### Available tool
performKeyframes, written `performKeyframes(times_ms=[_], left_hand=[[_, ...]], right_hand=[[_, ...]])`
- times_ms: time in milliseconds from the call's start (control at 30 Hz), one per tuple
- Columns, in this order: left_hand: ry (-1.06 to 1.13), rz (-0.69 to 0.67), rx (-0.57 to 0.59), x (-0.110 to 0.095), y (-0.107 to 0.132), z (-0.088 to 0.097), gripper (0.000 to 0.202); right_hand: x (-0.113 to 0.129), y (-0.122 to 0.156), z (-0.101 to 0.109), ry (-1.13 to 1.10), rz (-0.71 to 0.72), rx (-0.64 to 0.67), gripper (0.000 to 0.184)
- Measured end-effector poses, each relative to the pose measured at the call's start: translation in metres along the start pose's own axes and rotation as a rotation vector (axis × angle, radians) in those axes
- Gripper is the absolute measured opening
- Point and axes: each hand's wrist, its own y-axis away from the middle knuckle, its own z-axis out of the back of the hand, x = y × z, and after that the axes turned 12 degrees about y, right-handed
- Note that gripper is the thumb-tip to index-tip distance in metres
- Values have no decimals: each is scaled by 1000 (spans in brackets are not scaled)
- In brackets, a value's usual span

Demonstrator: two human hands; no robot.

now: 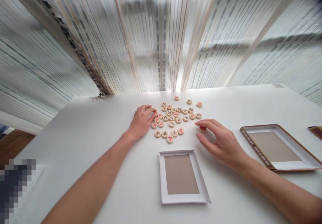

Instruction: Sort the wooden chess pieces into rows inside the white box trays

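Note:
Several round wooden chess pieces (176,116) with red or black characters lie scattered flat on the white table (100,130). My left hand (142,121) rests at the left edge of the cluster, fingers curled, fingertips touching a red-marked piece (155,113). My right hand (221,142) hovers at the right of the cluster, fingers bent, fingertips over a single red-marked piece (202,128) that lies apart from the rest. An empty white box tray (183,176) with a brown bottom lies just in front of me between my arms.
A box lid (279,147) with brown edging lies at the right, and another brown edge (316,131) shows at the far right. Striped sheer curtains (161,36) hang behind the table's far edge. A wooden floor (12,142) shows at the left.

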Motion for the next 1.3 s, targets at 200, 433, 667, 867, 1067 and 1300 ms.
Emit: performKeyframes(times_ms=[200,433,667,867,1067,1300], left_hand=[[29,-6,-21,-1,0,2,21],[45,-21,-34,-2,0,2,19],[47,-30,-38,-3,-1,3,22],[42,-44,-42,-4,0,3,24],[25,-43,-36,-1,0,1,27],[25,-32,-29,-1,0,1,29]], right_hand=[[0,0,-1,12,15,-25,21],[0,0,0,8,9,-18,21],[1,0,0,-3,-3,-3,22],[1,0,1,-1,2,-3,22],[1,0,0,-4,10,-3,23],[0,1,0,12,22,-11,23]])
